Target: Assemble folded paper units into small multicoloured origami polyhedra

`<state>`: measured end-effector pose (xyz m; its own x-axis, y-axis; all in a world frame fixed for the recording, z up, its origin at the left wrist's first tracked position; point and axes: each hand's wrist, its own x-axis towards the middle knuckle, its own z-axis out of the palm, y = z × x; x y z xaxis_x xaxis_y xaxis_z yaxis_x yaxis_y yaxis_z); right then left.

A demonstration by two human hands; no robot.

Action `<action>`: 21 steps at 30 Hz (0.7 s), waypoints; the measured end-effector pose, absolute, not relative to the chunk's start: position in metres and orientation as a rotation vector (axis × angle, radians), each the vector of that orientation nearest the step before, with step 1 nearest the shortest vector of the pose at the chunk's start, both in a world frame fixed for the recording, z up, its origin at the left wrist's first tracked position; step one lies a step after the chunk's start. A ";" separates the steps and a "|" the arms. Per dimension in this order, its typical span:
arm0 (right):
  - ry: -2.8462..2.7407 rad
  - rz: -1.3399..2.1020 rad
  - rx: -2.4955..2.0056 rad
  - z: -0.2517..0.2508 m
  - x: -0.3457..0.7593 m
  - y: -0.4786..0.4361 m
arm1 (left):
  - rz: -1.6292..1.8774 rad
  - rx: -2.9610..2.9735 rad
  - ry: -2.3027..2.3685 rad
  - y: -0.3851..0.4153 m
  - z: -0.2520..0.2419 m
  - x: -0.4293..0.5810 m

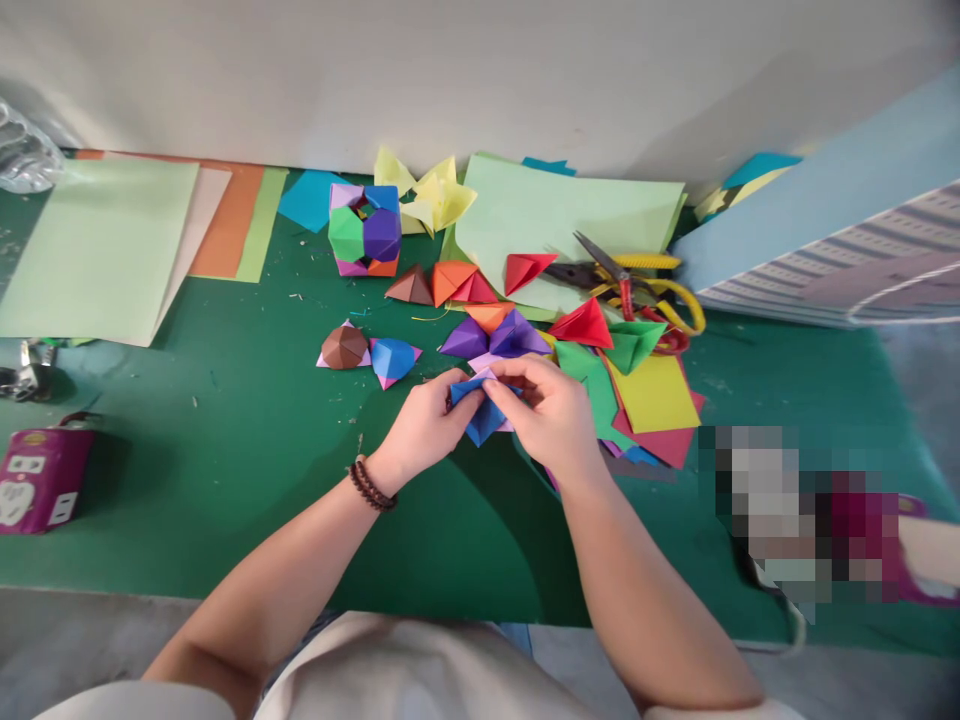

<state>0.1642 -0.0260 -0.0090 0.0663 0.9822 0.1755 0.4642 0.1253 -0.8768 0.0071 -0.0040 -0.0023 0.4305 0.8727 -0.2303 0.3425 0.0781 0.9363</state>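
Between my two hands is a piece of folded blue paper [486,420] with a pink part at its top. My left hand [427,420] pinches its left side, and a dark beaded bracelet circles that wrist. My right hand [551,410] grips the right side, thumb on the front. Just beyond my fingers lie folded purple paper pieces [516,335]. To the left sit a brown-and-pink folded unit [344,347] and a blue-and-pink one [394,360]. Further back stands a multicoloured paper ball [364,232] made of joined units.
Scissors with yellow handles [679,300] lie behind red folded pieces [583,325]. Yellow paper squares [654,392] are stacked right of my hands. Pale green sheets [97,245] lie at left, above a purple power socket block [45,480]. A blue box [825,190] stands at right.
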 end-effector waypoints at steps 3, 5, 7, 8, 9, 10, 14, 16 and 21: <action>-1.569 0.709 -1.473 -0.006 0.164 -0.027 | 0.584 1.510 1.115 -0.004 -0.001 0.007; -1.580 0.717 -1.460 -0.004 0.163 -0.027 | 0.595 1.524 1.118 -0.004 0.000 0.007; -1.575 0.747 -1.436 -0.005 0.163 -0.027 | 0.597 1.541 1.134 -0.004 0.001 0.007; -1.567 0.762 -1.423 -0.005 0.163 -0.027 | 0.594 1.552 1.144 -0.004 0.001 0.007; -1.558 0.776 -1.412 -0.005 0.163 -0.027 | 0.588 1.563 1.151 -0.003 0.001 0.007; -1.549 0.788 -1.404 -0.006 0.163 -0.027 | 0.582 1.577 1.152 -0.003 0.001 0.006; -1.526 0.824 -1.391 -0.005 0.163 -0.027 | 0.686 1.670 1.140 -0.002 -0.002 0.006; -1.517 0.833 -1.388 -0.004 0.163 -0.027 | 0.778 1.686 1.131 -0.002 -0.003 0.006; -1.504 0.859 -1.387 -0.004 0.163 -0.027 | 0.770 1.678 1.145 -0.002 -0.002 0.007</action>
<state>0.1627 -0.0272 -0.0043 0.0230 0.9881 0.1523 0.3707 0.1330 -0.9192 0.0069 -0.0024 -0.0024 0.3684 0.9297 -0.0055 0.3452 -0.1313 0.9293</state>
